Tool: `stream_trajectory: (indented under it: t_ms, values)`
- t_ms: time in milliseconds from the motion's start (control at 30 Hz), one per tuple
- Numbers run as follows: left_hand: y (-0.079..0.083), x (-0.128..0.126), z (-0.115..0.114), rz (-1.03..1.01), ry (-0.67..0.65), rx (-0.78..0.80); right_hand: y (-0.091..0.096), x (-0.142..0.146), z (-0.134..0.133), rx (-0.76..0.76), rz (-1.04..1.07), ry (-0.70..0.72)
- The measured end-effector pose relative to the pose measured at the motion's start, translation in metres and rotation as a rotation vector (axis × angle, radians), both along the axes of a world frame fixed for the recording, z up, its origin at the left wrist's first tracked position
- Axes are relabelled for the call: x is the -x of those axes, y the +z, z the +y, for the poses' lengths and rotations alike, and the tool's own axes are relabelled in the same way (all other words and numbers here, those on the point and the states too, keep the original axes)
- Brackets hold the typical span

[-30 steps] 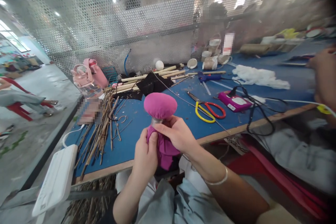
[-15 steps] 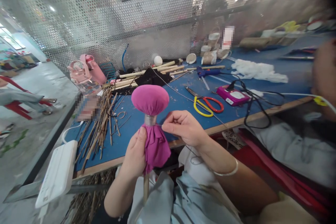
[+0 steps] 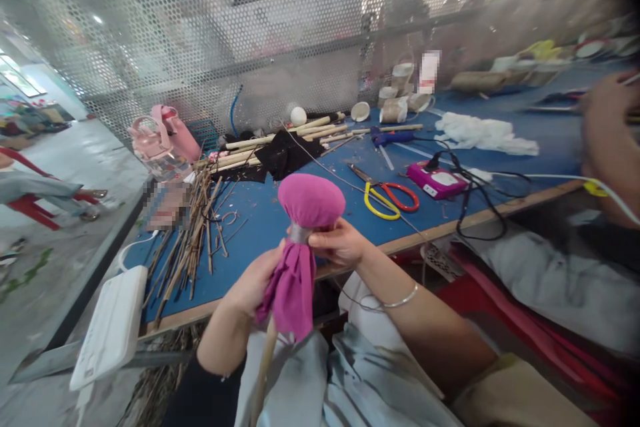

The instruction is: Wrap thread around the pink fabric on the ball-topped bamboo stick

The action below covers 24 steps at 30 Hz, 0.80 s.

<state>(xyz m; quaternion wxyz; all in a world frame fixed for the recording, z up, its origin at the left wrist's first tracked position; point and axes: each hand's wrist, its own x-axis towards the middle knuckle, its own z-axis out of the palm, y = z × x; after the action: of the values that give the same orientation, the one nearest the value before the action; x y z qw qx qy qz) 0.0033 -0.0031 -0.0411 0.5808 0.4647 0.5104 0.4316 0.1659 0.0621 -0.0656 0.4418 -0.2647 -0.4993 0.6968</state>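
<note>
Bare forearms in shot here, and there's a thin silver bangle (image 3: 400, 298) ringing the wrist just behind the right hand (image 3: 337, 243), plain and loose. A tan short sleeve (image 3: 520, 393) caps that upper arm, dark cloth (image 3: 200, 399) shows under the left elbow, and pale grey-blue fabric (image 3: 340, 380) in soft folds covers the lap

Bright daylight and ceiling lamps glared through the mesh screen (image 3: 210, 47); beyond it everything was hazy. Edges bowed outward, the far right smeared and dark.
</note>
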Motion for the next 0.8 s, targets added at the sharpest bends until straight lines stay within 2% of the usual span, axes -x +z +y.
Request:
stream_trajectory:
  t_ms: [33, 133, 167, 233, 300, 467, 567, 700, 800]
  values:
    - [0.000, 0.005, 0.004, 0.058, 0.029, -0.055, -0.001, 0.002, 0.000, 0.047, 0.034, 0.009]
    - [0.005, 0.012, 0.014, 0.195, 0.223, -0.278, 0.002, 0.011, -0.003, 0.153, 0.136, 0.004]
    - [0.007, 0.011, 0.015, 0.212, 0.242, -0.343, 0.006, 0.014, -0.006, 0.159, 0.148, -0.003]
    - [0.010, 0.002, 0.013, 0.214, 0.156, -0.395, 0.015, 0.020, -0.011, 0.146, 0.135, -0.002]
    - [0.009, -0.009, 0.009, 0.231, 0.074, -0.402, 0.023, 0.024, -0.016, 0.113, 0.099, -0.017]
    - [-0.005, -0.023, 0.001, 0.290, 0.085, -0.362, 0.033, 0.019, -0.021, 0.036, -0.042, -0.123]
    - [-0.013, -0.026, -0.004, 0.342, 0.156, -0.337, 0.032, 0.013, -0.021, -0.011, -0.102, -0.161]
    - [-0.017, -0.024, -0.011, 0.353, 0.250, -0.231, 0.032, 0.006, -0.018, -0.098, -0.199, -0.137]
    - [-0.018, -0.017, -0.013, 0.255, 0.260, -0.156, 0.037, 0.001, -0.019, -0.167, -0.238, -0.149]
